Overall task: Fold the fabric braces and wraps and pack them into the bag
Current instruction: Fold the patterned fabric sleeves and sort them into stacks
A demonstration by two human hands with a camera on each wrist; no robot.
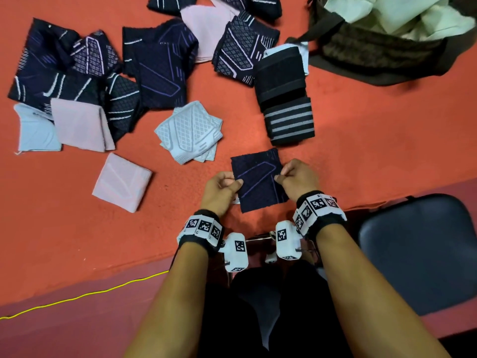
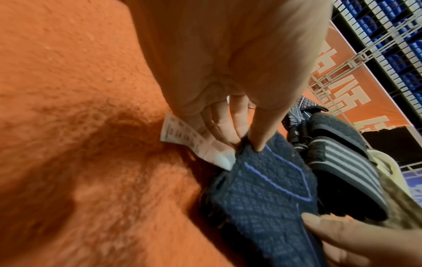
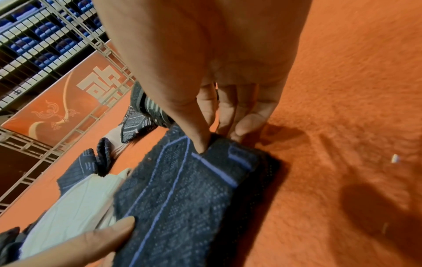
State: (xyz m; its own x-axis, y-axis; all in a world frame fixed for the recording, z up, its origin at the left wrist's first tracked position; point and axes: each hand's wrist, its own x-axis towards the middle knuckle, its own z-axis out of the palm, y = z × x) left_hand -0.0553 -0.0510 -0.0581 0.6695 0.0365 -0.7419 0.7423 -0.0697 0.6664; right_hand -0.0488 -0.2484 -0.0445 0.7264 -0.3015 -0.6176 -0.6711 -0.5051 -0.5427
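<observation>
A folded navy brace [image 1: 258, 180] with purple lines lies on the orange cloth near the front edge. My left hand [image 1: 223, 188] pinches its left edge, thumb on top [image 2: 258, 142]; a white label [image 2: 194, 142] sticks out beside the fingers. My right hand [image 1: 296, 178] pinches its right edge, thumb pressed on the fabric [image 3: 202, 142]. The navy brace [image 3: 182, 195] is square and flat. The brown bag [image 1: 382, 50] gapes at the far right with pale cloth [image 1: 402, 14] inside.
Several unfolded navy and pink braces [image 1: 77, 81] lie scattered at the back left. Folded pieces sit nearer: a pink square [image 1: 121, 182], a white stack [image 1: 189, 131], black striped wraps [image 1: 286, 99]. A dark chair [image 1: 418, 251] stands at right, a yellow cord [image 1: 85, 295] on the floor.
</observation>
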